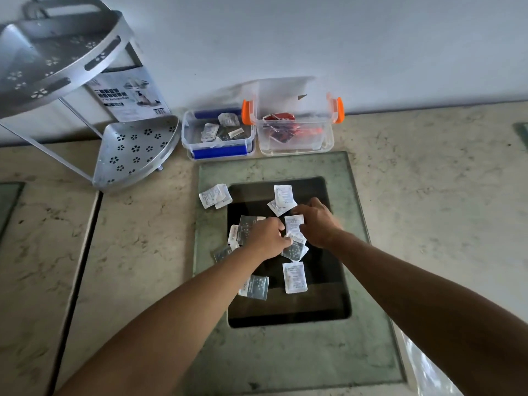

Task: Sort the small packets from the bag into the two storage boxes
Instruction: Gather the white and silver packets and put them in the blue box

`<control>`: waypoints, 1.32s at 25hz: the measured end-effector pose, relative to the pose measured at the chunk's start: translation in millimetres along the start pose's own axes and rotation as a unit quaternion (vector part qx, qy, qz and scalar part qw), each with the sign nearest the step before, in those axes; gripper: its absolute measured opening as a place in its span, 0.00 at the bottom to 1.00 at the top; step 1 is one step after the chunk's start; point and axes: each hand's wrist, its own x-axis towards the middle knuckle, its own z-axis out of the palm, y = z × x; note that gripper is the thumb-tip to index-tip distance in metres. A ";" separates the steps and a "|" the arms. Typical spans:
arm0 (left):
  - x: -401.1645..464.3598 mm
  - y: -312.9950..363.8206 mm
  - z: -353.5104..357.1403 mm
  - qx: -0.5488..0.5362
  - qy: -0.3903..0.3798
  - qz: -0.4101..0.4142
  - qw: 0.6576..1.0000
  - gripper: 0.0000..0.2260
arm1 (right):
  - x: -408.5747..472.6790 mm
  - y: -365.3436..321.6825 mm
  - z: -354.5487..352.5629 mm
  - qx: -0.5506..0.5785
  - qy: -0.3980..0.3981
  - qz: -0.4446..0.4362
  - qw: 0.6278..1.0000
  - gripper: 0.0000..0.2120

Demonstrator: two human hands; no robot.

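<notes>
Several small white and clear packets lie scattered on a glass panel (360,212) set into the counter. My left hand (267,238) rests on the pile, fingers curled around a clear dotted packet (294,251). My right hand (317,221) pinches a white packet (294,224) at its edge. More white packets lie apart: a pair (215,195) at the panel's left edge, two (283,200) at the back, one (295,277) near me. Against the wall stand two clear storage boxes: the blue-handled box (218,152) holds white and clear packets, the orange-latched box (297,147) holds red packets.
A metal corner shelf rack (134,150) stands at the left, with its printed carton (128,92) behind it against the wall. A dark seam (77,270) runs through the marble counter on the left. No bag is visible.
</notes>
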 end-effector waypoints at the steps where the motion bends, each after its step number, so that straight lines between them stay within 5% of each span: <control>1: 0.3 3.0 4.7 0.024 0.008 0.019 1.000 0.18 | 0.8 1.6 0.7 -0.008 -0.011 -0.003 1.000 0.26; 6: 5.7 7.0 22.1 0.083 0.022 0.061 0.994 0.20 | 3.1 10.5 5.9 -0.006 -0.008 -0.016 1.000 0.23; 11: 5.5 1.6 17.2 0.032 0.012 0.014 0.999 0.08 | 4.6 13.9 8.1 0.026 0.041 -0.011 0.999 0.15; 15: -1.9 -4.4 2.8 -0.099 0.002 -0.025 0.995 0.09 | 0.8 9.9 2.8 0.141 0.067 0.060 0.986 0.14; 20: -0.3 -17.9 -14.2 -0.307 0.043 -0.110 0.944 0.06 | 16.6 -4.6 -12.4 0.254 0.081 0.107 0.958 0.19; 24: 8.7 -22.4 -29.0 -0.227 0.060 -0.094 0.968 0.09 | 44.4 -25.4 -22.3 0.277 0.067 0.095 0.954 0.29; 27: 17.0 -23.9 -34.1 -0.127 0.048 -0.051 0.989 0.14 | 65.9 -33.5 -18.7 0.150 0.001 0.056 0.987 0.35; 30: 31.7 -32.9 -37.3 0.062 0.031 0.008 0.998 0.22 | 73.2 -28.3 -14.2 -0.013 -0.009 0.015 1.000 0.33; 33: 39.9 -36.1 -42.3 0.197 0.002 0.061 0.979 0.12 | 66.0 -14.8 -11.4 0.023 0.045 -0.007 0.999 0.25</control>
